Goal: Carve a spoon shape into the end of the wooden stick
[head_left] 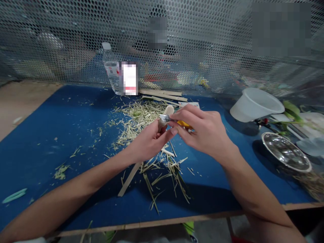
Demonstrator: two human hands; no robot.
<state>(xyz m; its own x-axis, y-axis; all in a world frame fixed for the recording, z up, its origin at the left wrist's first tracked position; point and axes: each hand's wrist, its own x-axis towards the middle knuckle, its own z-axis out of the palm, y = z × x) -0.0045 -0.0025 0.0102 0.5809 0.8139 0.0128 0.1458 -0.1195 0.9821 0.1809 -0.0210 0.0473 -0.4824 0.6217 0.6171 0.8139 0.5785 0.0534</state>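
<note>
1. Strip (129, 180) of pale wood or bamboo, thin and narrow, with a rounded upper end: it looked light and fairly stiff, dry rather than slippery, and probably liable to split along its length.
2. The best place to grip it seemed to be the flat shaft below the rounded end; its edges might have been splintery.
3. The left hand (149, 140) was closed around the middle of the strip, hiding that part. The rounded end stuck out beyond the fingers, and what appeared to be the same piece's lower end slanted out beneath the hand, toward the near edge of the tabletop (83, 121).
4. The right hand (202, 130) was clamped on a yellow knife (184, 124), rigid and light by its look, best held by the handle, clear of the blade (163, 117).
5. The blade lay just beside the rounded end, near the left fingers; whether it touched the wood could not be told.
6. Shavings (135, 118) lay scattered around and beneath both hands.
</note>
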